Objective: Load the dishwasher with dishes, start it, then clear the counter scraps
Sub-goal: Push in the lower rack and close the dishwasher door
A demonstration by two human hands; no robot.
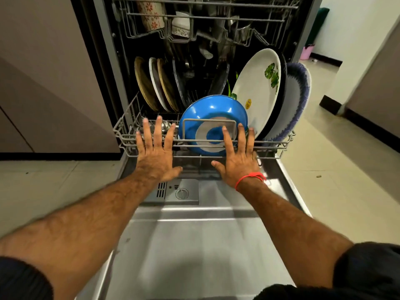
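Note:
The dishwasher stands open with its steel door [194, 245] folded down toward me. The grey wire lower rack [125, 135] sits partly inside. My left hand [157, 152] and my right hand [237, 154] lie flat with straight fingers against the rack's front rail. Behind that rail leans a blue bowl [207, 113] with a white ring on its base. A large white plate with a green leaf print [255, 92] and a blue-patterned plate [296, 94] stand at the right. Brown and white plates [158, 85] stand at the left.
The upper rack [205, 20] holds cups, a patterned mug and steel items. A detergent dispenser [177, 192] sits in the door. Beige cabinet fronts [43, 83] are to the left. Tiled floor [335, 169] and a wall corner lie to the right.

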